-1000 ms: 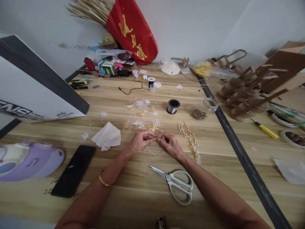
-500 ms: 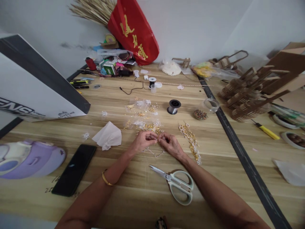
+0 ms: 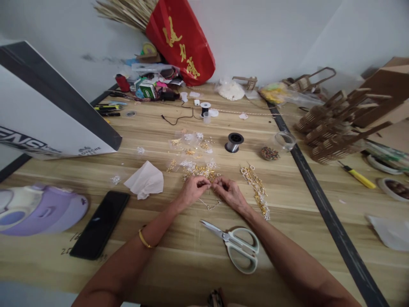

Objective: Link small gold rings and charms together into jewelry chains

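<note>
My left hand (image 3: 193, 190) and my right hand (image 3: 228, 192) meet fingertip to fingertip at the middle of the table, both pinched. A thin beaded chain (image 3: 210, 206) hangs or lies just below the fingers, its upper end hidden between them. Whatever small part sits in each pinch is too tiny to name. Right behind my hands lies a heap of gold and silver beads (image 3: 201, 170). To the right stretches a bundle of gold and white bead strands (image 3: 258, 192). Nearer to me lie scissors (image 3: 234, 245) with pale handles, blades slightly apart.
A spool of clear line (image 3: 234, 143) and a tipped jar of beads (image 3: 271, 152) stand beyond. At left are a tissue (image 3: 145, 180), a phone (image 3: 99, 225), a purple-and-white container (image 3: 47, 211) and a large box (image 3: 54, 115). Small woven baskets (image 3: 329, 123) crowd the right.
The fingers of both hands have shifted slightly, with the left hand's fingers curled in more. The pinch stays in the same place above the chain.
</note>
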A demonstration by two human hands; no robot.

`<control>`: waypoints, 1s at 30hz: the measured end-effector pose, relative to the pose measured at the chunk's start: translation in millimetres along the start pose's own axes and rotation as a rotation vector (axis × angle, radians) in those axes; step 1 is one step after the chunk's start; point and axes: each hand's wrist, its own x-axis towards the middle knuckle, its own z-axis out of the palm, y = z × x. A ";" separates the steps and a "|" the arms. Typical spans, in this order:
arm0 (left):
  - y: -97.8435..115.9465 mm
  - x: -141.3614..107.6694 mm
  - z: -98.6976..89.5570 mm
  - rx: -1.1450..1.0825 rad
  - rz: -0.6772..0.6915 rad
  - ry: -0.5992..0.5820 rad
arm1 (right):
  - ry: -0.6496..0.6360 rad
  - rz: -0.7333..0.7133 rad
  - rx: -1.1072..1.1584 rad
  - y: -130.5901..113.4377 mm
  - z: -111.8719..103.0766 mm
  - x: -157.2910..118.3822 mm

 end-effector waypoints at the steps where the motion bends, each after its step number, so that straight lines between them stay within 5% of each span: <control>1: -0.3 0.1 -0.8 -0.016 -0.008 0.005 | 0.009 0.005 0.012 0.0 -0.4 0.0; 12: -6.3 1.0 -5.7 -0.012 -0.014 0.069 | 0.069 0.058 0.117 6.5 1.8 0.4; 30: -7.9 0.0 -1.6 0.133 0.077 0.095 | 0.160 -0.149 -0.344 6.2 6.2 -5.6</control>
